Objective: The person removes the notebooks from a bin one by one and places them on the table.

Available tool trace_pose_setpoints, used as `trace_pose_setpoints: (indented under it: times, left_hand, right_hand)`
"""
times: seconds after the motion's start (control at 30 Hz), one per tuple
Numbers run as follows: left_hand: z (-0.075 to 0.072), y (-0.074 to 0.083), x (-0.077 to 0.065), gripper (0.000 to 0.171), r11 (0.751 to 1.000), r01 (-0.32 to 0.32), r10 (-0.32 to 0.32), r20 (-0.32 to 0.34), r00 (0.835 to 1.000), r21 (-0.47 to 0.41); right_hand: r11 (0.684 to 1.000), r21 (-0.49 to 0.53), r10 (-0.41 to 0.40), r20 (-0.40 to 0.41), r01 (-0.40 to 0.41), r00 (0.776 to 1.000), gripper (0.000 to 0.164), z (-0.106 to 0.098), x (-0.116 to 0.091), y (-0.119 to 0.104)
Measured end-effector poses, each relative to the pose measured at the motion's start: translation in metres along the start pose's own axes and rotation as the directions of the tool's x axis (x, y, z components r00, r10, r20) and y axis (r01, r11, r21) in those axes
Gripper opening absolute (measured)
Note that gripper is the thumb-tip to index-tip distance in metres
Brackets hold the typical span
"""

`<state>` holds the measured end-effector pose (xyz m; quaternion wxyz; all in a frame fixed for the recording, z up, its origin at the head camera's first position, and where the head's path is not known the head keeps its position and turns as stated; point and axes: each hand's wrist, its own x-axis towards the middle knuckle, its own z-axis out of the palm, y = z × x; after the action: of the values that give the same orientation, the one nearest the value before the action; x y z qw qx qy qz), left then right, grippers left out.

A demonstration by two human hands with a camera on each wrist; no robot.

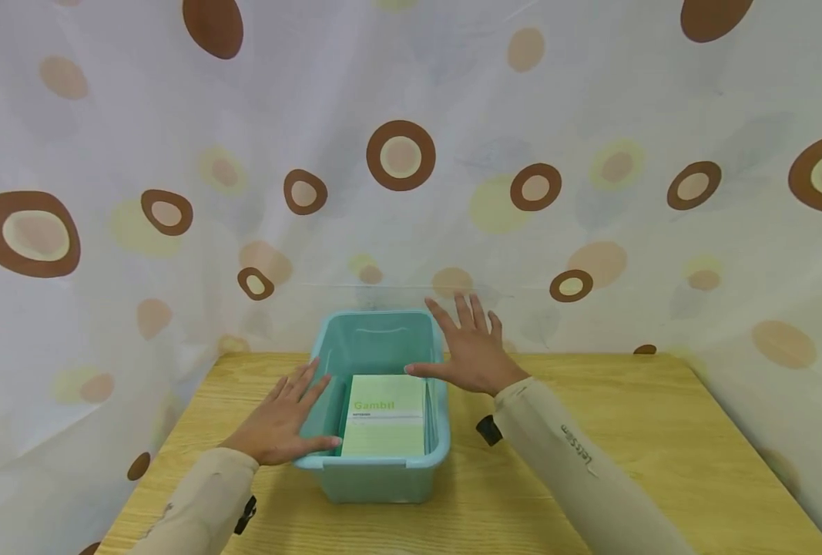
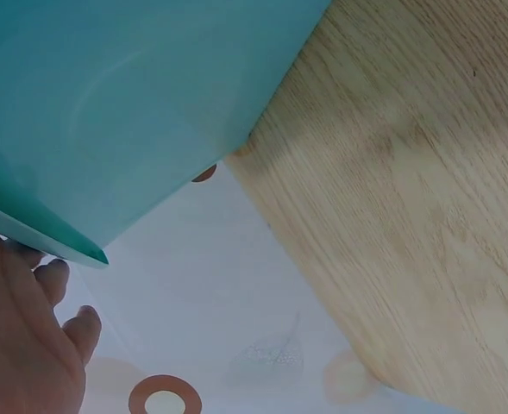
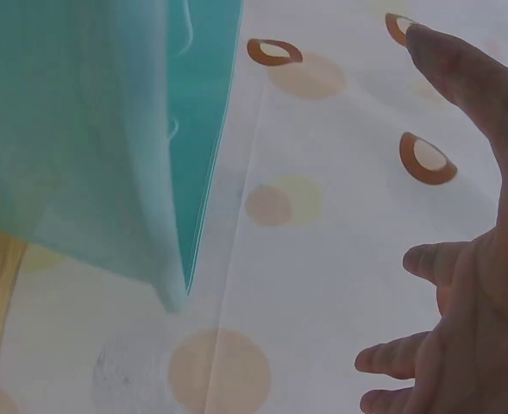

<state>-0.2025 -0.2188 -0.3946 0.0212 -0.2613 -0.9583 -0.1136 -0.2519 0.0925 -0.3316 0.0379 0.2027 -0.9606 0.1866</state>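
A light teal plastic bin (image 1: 377, 479) stands on the wooden table. Inside it lies a pale green notebook (image 1: 384, 441) with "Gambil"-like lettering on its cover, on top of other items mostly hidden beneath. My left hand (image 1: 282, 420) is at the bin's left rim, fingers spread and the thumb reaching over the near left corner. In the left wrist view, that hand's fingertips (image 2: 83, 332) show right by the rim. Over the bin's right side, my right hand (image 1: 476, 354) is raised with fingers spread wide. The right wrist view shows nothing between its fingers, with the bin wall (image 3: 64, 129) off to the side.
The wooden table (image 1: 625, 455) extends to both sides of the bin. A white curtain-like sheet (image 1: 452, 92) with brown, yellow and peach dots hangs behind and along the sides. Dark straps (image 1: 488, 430) sit at both wrists, over beige sleeves.
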Motion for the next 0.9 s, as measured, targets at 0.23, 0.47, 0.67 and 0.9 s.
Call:
trace_pose_setpoints:
  times: [0.23, 0.47, 0.67, 0.9]
  left_hand:
    - [0.002, -0.002, 0.002, 0.097, 1.000, 0.015, -0.015, 0.020, 1.000, 0.013]
    - [0.004, -0.002, 0.002, 0.097, 1.000, 0.018, -0.018, 0.017, 1.000, -0.008]
    - [0.004, -0.003, 0.002, 0.095, 1.000, 0.005, -0.005, 0.011, 1.000, 0.005]
    - [0.003, -0.001, 0.002, 0.093, 1.000, 0.007, -0.007, 0.013, 1.000, -0.004]
  right_hand:
    - [0.999, 0.009, -0.040, 0.091, 0.039, 0.995, 0.101, 0.012, 0.031, -0.025]
    - [0.998, 0.020, -0.056, 0.180, 0.053, 0.982, 0.099, 0.032, 0.055, -0.042]
    - [1.000, 0.026, -0.022, 0.233, 0.016, 0.972, 0.095, 0.056, 0.074, -0.050]
    - [0.997, 0.002, 0.070, 0.273, -0.073, 0.960, 0.095, 0.095, 0.093, -0.053]
